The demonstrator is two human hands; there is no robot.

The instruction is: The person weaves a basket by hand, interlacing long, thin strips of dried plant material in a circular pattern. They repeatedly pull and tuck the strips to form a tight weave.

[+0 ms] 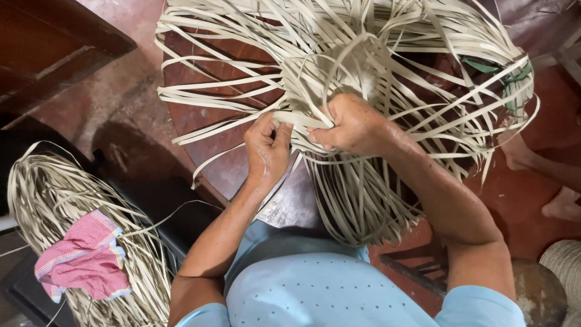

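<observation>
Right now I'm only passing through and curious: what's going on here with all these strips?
A person in a light blue dotted top is working pale flat straw strips on a round dark wooden table. The left hand pinches a strip at the edge of the woven centre, and the right hand presses down on the strips beside it. Loose ends fan out all around and hang over the table's edge. To the left, a separate bundle of strips lies with a pink checked cloth on it.

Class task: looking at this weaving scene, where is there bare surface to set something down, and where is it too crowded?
Free: the round table left of the left hand, and the floor beyond. Crowded: around the right hand in the woven strips, and the strip bundle under the pink cloth.
</observation>
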